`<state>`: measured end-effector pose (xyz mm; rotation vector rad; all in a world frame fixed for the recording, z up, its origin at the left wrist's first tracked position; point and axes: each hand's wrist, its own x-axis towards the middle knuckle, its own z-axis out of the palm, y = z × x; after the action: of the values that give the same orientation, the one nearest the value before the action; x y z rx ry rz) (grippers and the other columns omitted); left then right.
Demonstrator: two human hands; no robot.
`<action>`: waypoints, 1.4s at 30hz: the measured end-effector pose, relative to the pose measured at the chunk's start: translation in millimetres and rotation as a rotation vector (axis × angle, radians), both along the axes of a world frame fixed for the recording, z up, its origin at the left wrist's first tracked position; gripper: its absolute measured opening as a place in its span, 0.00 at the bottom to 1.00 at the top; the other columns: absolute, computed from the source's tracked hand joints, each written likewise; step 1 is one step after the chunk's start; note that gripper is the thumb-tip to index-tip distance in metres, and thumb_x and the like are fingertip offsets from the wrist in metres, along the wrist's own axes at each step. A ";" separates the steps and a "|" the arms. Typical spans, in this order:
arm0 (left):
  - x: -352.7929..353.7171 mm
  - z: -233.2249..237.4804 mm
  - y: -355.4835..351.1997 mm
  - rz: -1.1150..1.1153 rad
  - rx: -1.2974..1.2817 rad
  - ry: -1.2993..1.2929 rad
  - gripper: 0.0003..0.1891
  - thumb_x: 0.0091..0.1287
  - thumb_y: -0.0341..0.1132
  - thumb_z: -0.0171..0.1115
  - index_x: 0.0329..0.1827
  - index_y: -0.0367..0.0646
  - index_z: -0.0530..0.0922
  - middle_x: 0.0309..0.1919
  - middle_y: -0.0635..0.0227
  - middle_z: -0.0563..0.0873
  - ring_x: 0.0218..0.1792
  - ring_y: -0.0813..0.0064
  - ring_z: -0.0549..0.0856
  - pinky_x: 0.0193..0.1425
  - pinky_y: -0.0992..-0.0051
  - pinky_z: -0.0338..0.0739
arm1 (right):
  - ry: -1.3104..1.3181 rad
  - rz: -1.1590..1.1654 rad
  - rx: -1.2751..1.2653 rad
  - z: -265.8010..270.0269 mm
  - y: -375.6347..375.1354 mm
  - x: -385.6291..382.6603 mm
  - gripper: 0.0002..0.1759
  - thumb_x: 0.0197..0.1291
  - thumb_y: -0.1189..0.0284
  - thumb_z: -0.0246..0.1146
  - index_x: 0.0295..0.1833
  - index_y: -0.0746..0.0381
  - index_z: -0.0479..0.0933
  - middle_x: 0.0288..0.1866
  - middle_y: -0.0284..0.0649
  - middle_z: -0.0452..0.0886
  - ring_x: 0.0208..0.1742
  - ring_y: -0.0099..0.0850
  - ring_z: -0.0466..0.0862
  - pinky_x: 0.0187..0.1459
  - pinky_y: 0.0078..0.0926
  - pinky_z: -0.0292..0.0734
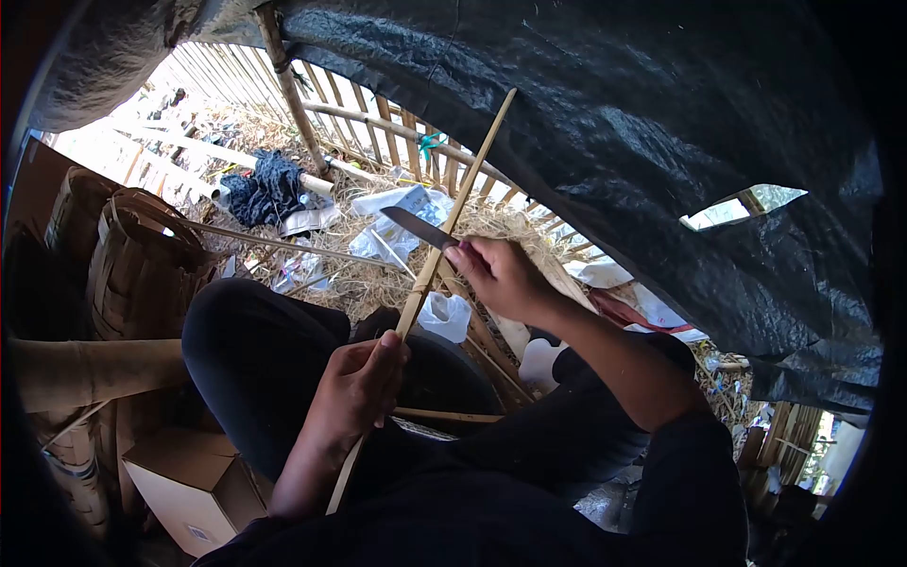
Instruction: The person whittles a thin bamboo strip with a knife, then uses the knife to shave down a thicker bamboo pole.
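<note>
Long pale-yellow bamboo strip [417,299] slants within the left hand [357,389], its grip closed; the right hand [507,276], also closed, holds a grey metal-bladed knife [414,226] across it.

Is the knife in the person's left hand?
No, the right hand holds the knife, while the left hand grips the bamboo strip.

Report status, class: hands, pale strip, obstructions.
Left hand grips pale strip. Right hand holds knife across strip. No obstruction visible around the knife.
</note>
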<state>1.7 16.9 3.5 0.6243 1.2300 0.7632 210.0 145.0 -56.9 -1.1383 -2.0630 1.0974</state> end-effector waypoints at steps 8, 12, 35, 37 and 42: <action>-4.7 0.4 -1.0 0.048 -0.058 -0.017 0.23 0.78 0.51 0.49 0.37 0.39 0.76 0.13 0.77 0.69 0.10 0.86 0.64 0.14 0.83 0.59 | 0.084 -0.024 0.128 -14.1 -5.3 -7.5 0.19 0.72 0.65 0.57 0.32 0.68 0.75 0.15 0.40 0.72 0.16 0.24 0.70 0.22 0.29 0.63; -4.7 -2.0 -3.8 0.074 -0.040 -0.142 0.22 0.78 0.51 0.49 0.36 0.39 0.76 0.13 0.76 0.69 0.10 0.86 0.64 0.14 0.82 0.59 | -0.069 -0.177 0.078 -13.6 45.3 23.3 0.21 0.74 0.61 0.55 0.33 0.67 0.77 0.16 0.38 0.73 0.17 0.22 0.71 0.21 0.27 0.63; 3.1 1.1 -5.3 0.065 -0.079 -0.180 0.23 0.79 0.51 0.46 0.33 0.42 0.74 0.12 0.78 0.67 0.09 0.86 0.62 0.13 0.83 0.54 | 0.009 -0.102 -0.140 -0.7 25.7 14.7 0.27 0.76 0.54 0.50 0.32 0.65 0.75 0.17 0.37 0.72 0.20 0.25 0.70 0.28 0.31 0.67; 4.6 3.7 -5.1 0.043 -0.094 -0.192 0.22 0.79 0.50 0.46 0.33 0.42 0.74 0.12 0.78 0.67 0.09 0.86 0.62 0.13 0.83 0.54 | -0.014 -0.171 -0.065 13.4 19.3 12.8 0.27 0.77 0.55 0.49 0.32 0.66 0.75 0.17 0.38 0.71 0.21 0.25 0.71 0.29 0.33 0.67; 1.7 4.6 -5.7 0.062 -0.101 -0.200 0.22 0.79 0.50 0.46 0.34 0.41 0.74 0.12 0.78 0.67 0.09 0.86 0.62 0.13 0.83 0.54 | 0.122 -0.115 -0.027 1.5 -17.9 -4.9 0.27 0.77 0.56 0.48 0.31 0.66 0.75 0.16 0.41 0.73 0.19 0.29 0.74 0.27 0.34 0.68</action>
<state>3.4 11.1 8.1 0.4184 1.0996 0.7906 205.0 127.1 -55.3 -1.1587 -1.8711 1.1138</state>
